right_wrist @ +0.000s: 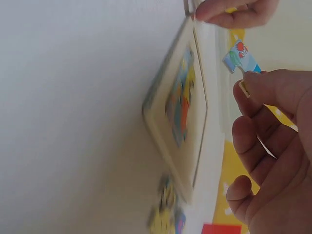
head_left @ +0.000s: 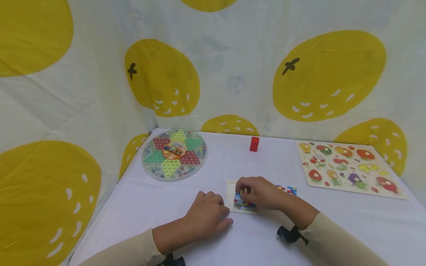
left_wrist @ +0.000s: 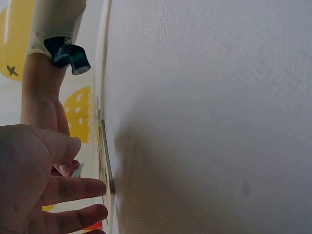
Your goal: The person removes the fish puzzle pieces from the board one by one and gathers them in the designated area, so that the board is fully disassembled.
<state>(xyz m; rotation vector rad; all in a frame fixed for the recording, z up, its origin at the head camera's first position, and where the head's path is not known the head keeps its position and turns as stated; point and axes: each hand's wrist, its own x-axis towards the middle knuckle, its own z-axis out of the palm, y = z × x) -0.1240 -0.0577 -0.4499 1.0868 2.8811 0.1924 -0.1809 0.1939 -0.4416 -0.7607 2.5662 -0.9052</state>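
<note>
A small jigsaw piece (right_wrist: pixel 240 56) with a red figure on light blue is pinched between the thumb and fingertips of my right hand (head_left: pixel 261 192). Below that hand lies a wooden puzzle tray (head_left: pixel 230 195), partly filled with joined colourful pieces (right_wrist: pixel 183 100). My left hand (head_left: pixel 208 216) is beside the tray's left edge, its fingers extended and loosely bent, holding nothing. In the right wrist view, the left fingertips (right_wrist: pixel 209 12) are at the tray's corner. Loose pieces (head_left: pixel 291 190) lie right of the tray, partly hidden behind the right hand.
A round Chinese checkers board (head_left: pixel 155 168) lies at the back left. Behind the tray stands a red block (head_left: pixel 254 144). A wooden fruit puzzle board (head_left: pixel 359 188) is at the right. Patterned cloth (head_left: pixel 233 81) hangs behind the white table.
</note>
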